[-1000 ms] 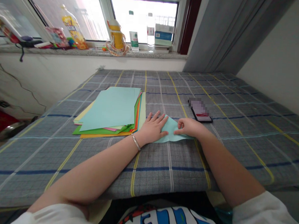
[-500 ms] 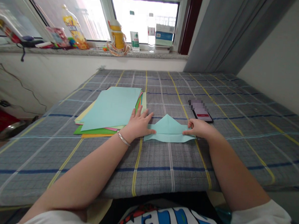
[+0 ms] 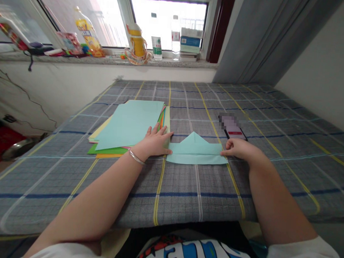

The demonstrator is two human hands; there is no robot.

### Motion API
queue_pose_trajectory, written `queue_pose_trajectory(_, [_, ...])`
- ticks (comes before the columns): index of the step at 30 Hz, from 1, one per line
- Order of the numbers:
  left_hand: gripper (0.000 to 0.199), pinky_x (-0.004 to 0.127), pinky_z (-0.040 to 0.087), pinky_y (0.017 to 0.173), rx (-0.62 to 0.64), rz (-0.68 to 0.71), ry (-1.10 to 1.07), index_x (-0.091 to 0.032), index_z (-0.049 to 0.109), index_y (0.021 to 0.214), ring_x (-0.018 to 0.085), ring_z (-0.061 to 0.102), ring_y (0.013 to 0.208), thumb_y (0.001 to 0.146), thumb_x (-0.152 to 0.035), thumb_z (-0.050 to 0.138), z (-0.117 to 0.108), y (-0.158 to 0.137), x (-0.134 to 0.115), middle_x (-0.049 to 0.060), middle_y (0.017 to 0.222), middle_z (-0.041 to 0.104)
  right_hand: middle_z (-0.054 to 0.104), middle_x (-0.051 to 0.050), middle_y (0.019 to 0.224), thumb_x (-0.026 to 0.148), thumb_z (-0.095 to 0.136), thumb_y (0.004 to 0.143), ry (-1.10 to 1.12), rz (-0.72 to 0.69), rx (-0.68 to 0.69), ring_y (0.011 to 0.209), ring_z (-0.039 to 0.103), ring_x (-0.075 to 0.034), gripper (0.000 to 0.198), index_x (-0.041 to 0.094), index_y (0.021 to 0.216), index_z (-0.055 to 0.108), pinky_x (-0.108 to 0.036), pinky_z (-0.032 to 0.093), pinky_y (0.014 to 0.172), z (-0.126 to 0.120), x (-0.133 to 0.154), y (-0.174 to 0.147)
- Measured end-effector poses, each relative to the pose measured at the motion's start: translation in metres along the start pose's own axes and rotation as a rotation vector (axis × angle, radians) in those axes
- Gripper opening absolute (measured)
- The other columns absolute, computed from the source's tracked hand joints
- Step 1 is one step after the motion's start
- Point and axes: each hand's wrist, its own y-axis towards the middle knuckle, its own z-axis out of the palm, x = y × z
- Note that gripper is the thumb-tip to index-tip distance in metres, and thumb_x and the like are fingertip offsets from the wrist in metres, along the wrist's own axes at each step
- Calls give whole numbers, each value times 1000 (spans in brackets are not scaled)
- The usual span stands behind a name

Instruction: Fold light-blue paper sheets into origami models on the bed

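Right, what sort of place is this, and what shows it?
Most likely a room in a home: a plaid cloth covers the work surface, a grey curtain hangs beside the window, and a yellow-labelled bottle stands on the windowsill.

Daylight from far window (image 3: 168,9), panes blown out to white, dim interior, curtain (image 3: 250,37) in grey shade, wide-angle stretching toward frame edges, pixelated patch over phone (image 3: 236,135), soft overall detail.

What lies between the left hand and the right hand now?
The folded pale-blue paper lies between the left hand and the right hand, one at each end, as the head view shows.
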Motion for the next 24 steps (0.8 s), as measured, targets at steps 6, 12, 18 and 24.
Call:
queue_pose_trajectory(6, [85,61,13,116,61,6,-37,-27,30,151,40,4,148,77,-46,66,-6,-2,2,11,161,18,65,-1,71,36,78,67,34,-13,1,63,57,-15,28,21,73,55,-25,36,52,-3,0,-5])
queue_pose_trajectory(12, [79,59,16,116,127,62,-99,-27,29,152,38,7,149,79,-32,60,-14,-4,1,11,162,16,61,1,66,21,70,72,110,-63,24,59,54,-13,12,19,80,62,-24,36,51,-4,-1,-8])
queue_pose_trajectory(18, [48,72,15,111,-112,-109,-211,-29,56,132,34,23,146,96,-22,25,0,5,-14,2,150,44,63,-1,67,27,46,91,330,6,-75,48,49,-10,23,18,76,62,-23,38,50,3,3,-2])
queue_pose_trajectory(24, [45,57,18,118,-455,238,-107,-25,55,133,32,31,142,91,-41,54,13,-2,-36,5,144,51,69,-6,73,61,51,85,247,-47,-155,61,59,-17,46,19,73,65,-27,38,54,9,11,-1])
